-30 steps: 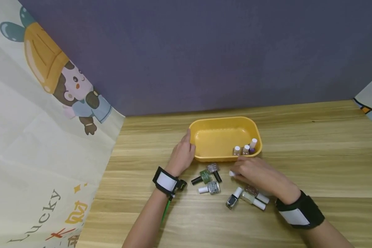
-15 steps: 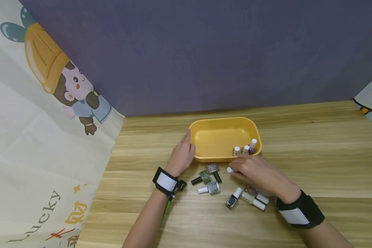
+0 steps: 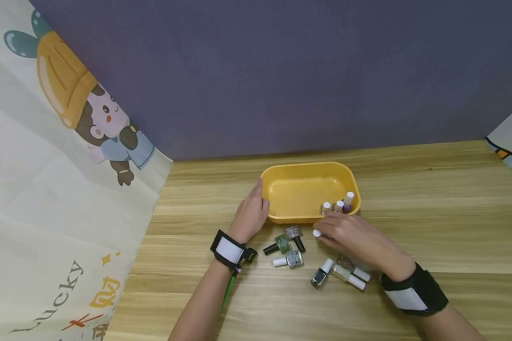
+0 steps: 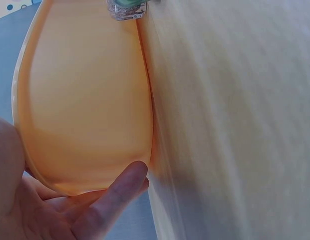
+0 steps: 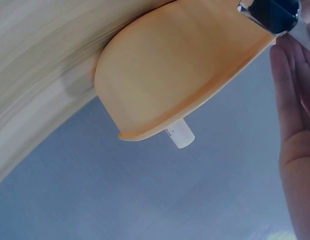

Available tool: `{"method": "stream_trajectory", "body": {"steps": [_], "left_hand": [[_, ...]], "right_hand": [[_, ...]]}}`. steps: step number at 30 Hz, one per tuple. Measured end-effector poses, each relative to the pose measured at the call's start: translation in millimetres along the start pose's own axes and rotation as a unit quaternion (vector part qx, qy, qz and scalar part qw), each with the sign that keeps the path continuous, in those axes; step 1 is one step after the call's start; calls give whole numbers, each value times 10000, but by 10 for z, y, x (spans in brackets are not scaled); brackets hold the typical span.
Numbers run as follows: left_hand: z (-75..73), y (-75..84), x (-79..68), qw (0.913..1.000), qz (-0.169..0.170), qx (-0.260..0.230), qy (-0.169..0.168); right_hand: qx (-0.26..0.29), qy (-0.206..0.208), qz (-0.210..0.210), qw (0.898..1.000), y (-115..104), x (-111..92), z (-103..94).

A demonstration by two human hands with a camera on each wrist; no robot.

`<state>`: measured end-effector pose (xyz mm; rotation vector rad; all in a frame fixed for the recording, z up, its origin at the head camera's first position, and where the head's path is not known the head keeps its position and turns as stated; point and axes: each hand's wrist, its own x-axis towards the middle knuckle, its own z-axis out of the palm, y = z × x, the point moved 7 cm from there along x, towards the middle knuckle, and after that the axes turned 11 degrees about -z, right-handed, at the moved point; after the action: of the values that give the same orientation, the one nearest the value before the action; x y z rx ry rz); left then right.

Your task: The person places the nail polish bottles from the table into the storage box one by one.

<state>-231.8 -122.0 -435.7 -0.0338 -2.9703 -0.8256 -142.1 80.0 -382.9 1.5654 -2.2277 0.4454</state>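
Note:
In the head view, my left hand (image 3: 251,213) grips the left end of a yellow plastic basket (image 3: 298,219), fingers at its rim. The left wrist view shows a digit (image 4: 125,182) against its outer wall. Just outside the basket's front right edge, my right hand (image 3: 350,237) pinches a nail polish bottle, its white cap (image 3: 317,233) poking out at the fingertips. The right wrist view shows its dark glass body (image 5: 276,14). Three white-capped nail polish bottles (image 3: 339,206) stand inside the basket's right front corner, partly hidden by the rim.
Several nail polish bottles lie on the wooden table: a green one (image 3: 283,243) among the left group, a dark one (image 3: 320,277) and a pale green one (image 3: 342,272) to the right. A dark blue-grey wall (image 3: 281,85) rises behind; a printed cloth (image 3: 68,213) hangs left.
My right hand has shifted slightly left and toward the basket, turning the held nail polish bottle's cap a little. Over the last half second it barely moves. My left hand stays on the basket.

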Motion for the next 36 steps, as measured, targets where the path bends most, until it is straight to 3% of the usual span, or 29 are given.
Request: {"method": "stream_trajectory", "body": {"steps": [22,29,36], "left_hand": [[1,-4,-4,10000,32,3,17],[2,-1,7,10000,50,-57,-23],[3,4,3,10000,25,-24,-13]], "right_hand": [[-83,759,-454,9960,-69,40,-258],[-170,1262,-661,9897,-66,41,-338],[-288,1324,-663,9886,-53,33,-363]]}}
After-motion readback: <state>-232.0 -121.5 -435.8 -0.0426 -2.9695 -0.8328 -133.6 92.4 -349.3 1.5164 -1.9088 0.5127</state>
